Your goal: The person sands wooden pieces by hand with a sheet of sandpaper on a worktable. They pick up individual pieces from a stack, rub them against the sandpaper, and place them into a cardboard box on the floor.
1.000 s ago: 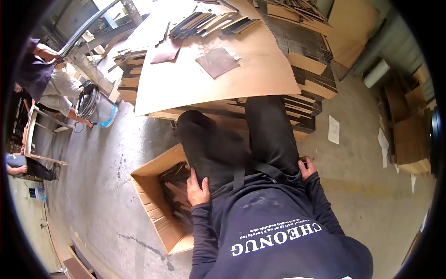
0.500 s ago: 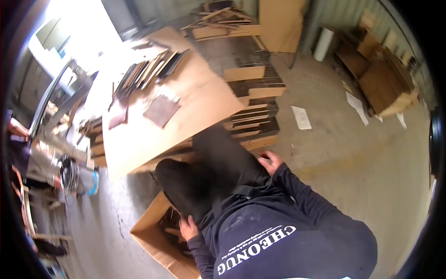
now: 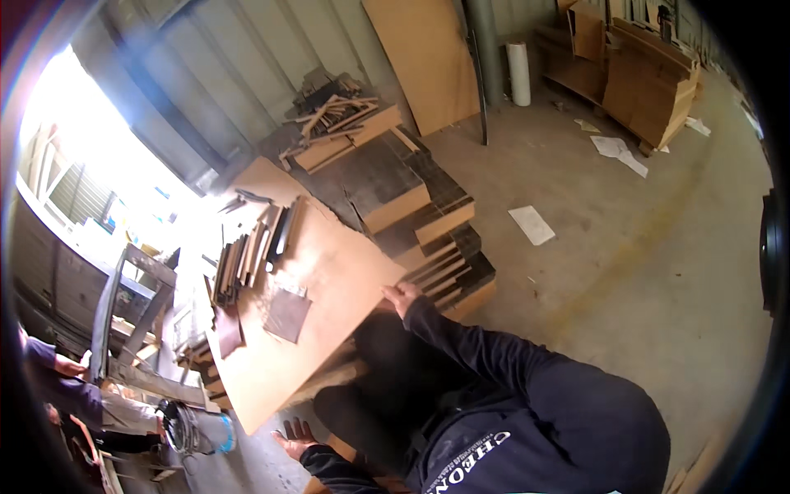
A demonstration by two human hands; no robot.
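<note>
A broad tan board [image 3: 350,263] lies in front of me as a work surface. At its right edge, my right hand [image 3: 401,297] is closed, with the thumb side over the rim; the undersides of its fingers are hidden. My left hand [image 3: 296,439] is open, palm up and fingers spread, just off the board's near corner, holding nothing. A row of dark and tan strips [image 3: 257,253] lies across the board. Nearer to me are a square brown sheet [image 3: 288,316] and a reddish-brown piece [image 3: 230,331].
Stacked dark-topped boards [image 3: 374,185] stand beyond the work surface, topped by a heap of strips [image 3: 337,115]. White paper [image 3: 532,226] lies on the floor at right. A bucket [image 3: 202,430] and another person's arm [image 3: 70,365] are at left.
My view has tilted up and turned. My right hand has gone from beside my thigh to the board's edge. The left hand has lifted from beside the cardboard box and spread its fingers.
</note>
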